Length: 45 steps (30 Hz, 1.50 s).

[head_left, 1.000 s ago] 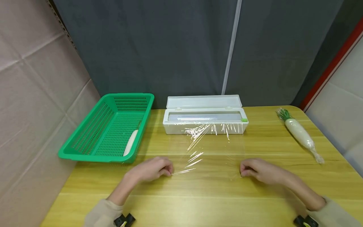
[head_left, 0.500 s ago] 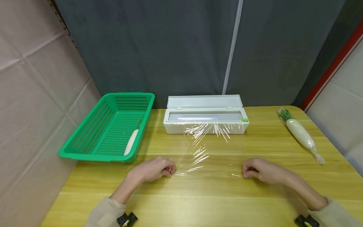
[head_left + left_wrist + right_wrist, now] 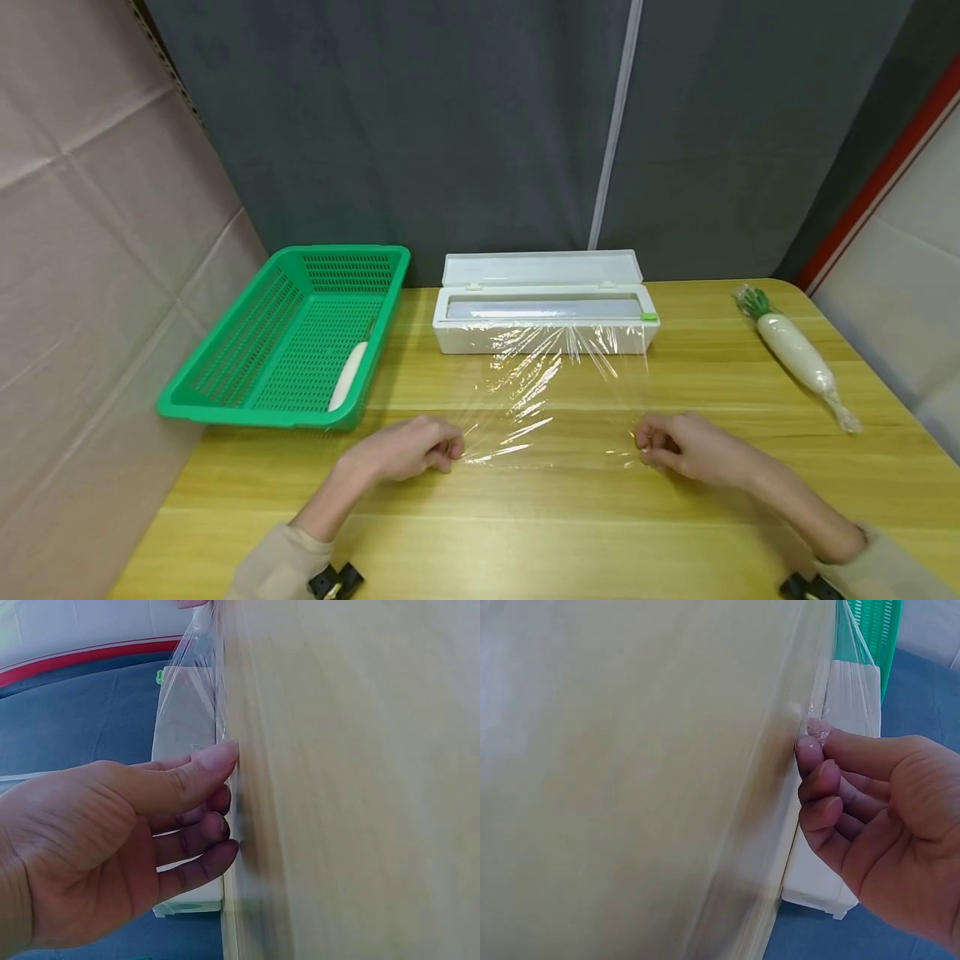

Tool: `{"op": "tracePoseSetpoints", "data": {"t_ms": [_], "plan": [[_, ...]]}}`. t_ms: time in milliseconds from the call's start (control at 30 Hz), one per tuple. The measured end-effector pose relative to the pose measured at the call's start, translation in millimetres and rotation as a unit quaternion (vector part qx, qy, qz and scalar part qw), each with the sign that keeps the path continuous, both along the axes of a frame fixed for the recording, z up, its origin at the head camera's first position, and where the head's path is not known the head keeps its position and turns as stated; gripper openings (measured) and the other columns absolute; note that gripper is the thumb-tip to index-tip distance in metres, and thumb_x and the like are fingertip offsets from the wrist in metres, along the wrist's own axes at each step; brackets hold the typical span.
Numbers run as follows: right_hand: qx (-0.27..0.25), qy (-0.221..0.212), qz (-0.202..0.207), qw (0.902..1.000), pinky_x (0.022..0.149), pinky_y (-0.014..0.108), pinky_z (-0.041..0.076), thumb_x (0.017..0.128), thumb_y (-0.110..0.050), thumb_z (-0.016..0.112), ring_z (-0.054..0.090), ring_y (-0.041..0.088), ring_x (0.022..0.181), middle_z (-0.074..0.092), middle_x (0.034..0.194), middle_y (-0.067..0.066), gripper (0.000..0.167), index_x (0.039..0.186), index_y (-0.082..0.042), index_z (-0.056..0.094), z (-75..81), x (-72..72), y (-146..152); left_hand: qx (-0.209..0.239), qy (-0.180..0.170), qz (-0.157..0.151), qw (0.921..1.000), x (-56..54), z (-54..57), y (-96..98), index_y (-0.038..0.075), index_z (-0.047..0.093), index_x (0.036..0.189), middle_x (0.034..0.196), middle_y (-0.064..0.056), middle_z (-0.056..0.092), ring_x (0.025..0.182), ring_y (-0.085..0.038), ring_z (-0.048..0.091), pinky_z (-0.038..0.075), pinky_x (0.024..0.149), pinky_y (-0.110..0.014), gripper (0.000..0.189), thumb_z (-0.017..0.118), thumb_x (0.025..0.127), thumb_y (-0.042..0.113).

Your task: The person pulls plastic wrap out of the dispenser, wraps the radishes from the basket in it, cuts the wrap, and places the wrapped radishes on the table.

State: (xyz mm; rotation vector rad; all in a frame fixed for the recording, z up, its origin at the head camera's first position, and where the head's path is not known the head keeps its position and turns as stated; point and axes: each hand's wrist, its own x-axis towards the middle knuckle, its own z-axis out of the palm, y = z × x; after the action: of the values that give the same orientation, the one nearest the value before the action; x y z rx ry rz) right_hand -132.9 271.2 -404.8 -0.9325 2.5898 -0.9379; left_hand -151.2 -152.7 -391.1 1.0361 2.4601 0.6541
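On my head view, the white cling film dispenser (image 3: 454,340) sits at the back of the wooden table (image 3: 517,546), its hinged lid (image 3: 543,267) tipped back and a pale strip showing through the long slot on top. A small green tab (image 3: 649,317) marks its right end. I see the clear cling film (image 3: 528,417) running down over its front toward me, creased and shiny, spread between two hands. The left hand (image 3: 411,448) pinches the near left corner between thumb and forefinger, its other fingers loosely bent. The right hand (image 3: 688,448) pinches the near right corner likewise; my right wrist view shows film bunched at its fingertips. Left of the dispenser I have a green perforated plastic basket (image 3: 247,417) holding one white radish (image 3: 347,377), which lies against its right wall. Well off to the right, a film-wrapped radish (image 3: 797,354) with green stems lies on the table, its plastic twisted at the near end.
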Motion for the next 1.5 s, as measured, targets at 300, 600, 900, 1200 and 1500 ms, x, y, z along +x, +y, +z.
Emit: {"op": "tracePoseSetpoints", "data": {"t_ms": [300, 600, 900, 1200, 1500], "plan": [[0.017, -0.002, -0.003, 0.9999, 0.056, 0.022, 0.044, 0.091, -0.016, 0.076, 0.047, -0.002, 0.065, 0.053, 0.074, -0.015, 0.014, 0.096, -0.013, 0.063, 0.8, 0.4, 1, 0.0, -0.015, 0.006, 0.9999, -0.5, -0.3, -1.1, 0.019, 0.064, 0.084, 0.078, 0.01, 0.059, 0.068, -0.002, 0.048, 0.046, 0.063, -0.022, 0.013, 0.069, 0.097, 0.02], [0.017, 0.007, 0.014, 0.9997, 0.059, 0.022, 0.045, 0.089, -0.017, 0.079, 0.047, -0.002, 0.068, 0.052, 0.076, -0.015, 0.016, 0.093, -0.015, 0.063, -0.3, -5.5, 3, 0.011, -0.004, 0.009, 0.9999, -2.2, 1.8, -4.6, 0.02, 0.07, 0.09, 0.081, 0.012, 0.062, 0.072, -0.002, 0.051, 0.049, 0.068, -0.024, 0.011, 0.066, 0.099, 0.022], [0.027, -0.023, 0.018, 0.9992, 0.059, 0.022, 0.046, 0.09, -0.019, 0.078, 0.049, -0.001, 0.068, 0.052, 0.075, -0.014, 0.018, 0.094, -0.015, 0.061, 3.0, -10.7, 6, 0.017, 0.037, 0.029, 0.9987, -4.5, 12.6, -10.3, 0.018, 0.071, 0.098, 0.088, 0.012, 0.06, 0.078, -0.006, 0.052, 0.049, 0.071, -0.026, 0.008, 0.063, 0.101, 0.02], [0.03, -0.049, 0.02, 0.9981, 0.06, 0.022, 0.044, 0.09, -0.023, 0.078, 0.048, 0.001, 0.069, 0.052, 0.076, -0.012, 0.02, 0.095, -0.014, 0.061, 3.9, -12.4, 3, 0.044, 0.093, 0.074, 0.9919, -9.2, 25.8, -15.6, 0.013, 0.07, 0.104, 0.084, 0.003, 0.062, 0.074, -0.008, 0.052, 0.049, 0.065, -0.026, 0.011, 0.063, 0.102, 0.02], [0.03, -0.048, 0.02, 0.9982, 0.061, 0.022, 0.044, 0.089, -0.024, 0.079, 0.048, 0.001, 0.069, 0.052, 0.076, -0.012, 0.021, 0.095, -0.014, 0.061, 3.4, -13.4, 3, 0.143, 0.164, 0.129, 0.9676, -14.2, 38.3, -26.4, 0.008, 0.069, 0.106, 0.088, 0.007, 0.058, 0.079, -0.01, 0.053, 0.05, 0.072, -0.027, 0.009, 0.066, 0.099, 0.013]]}}
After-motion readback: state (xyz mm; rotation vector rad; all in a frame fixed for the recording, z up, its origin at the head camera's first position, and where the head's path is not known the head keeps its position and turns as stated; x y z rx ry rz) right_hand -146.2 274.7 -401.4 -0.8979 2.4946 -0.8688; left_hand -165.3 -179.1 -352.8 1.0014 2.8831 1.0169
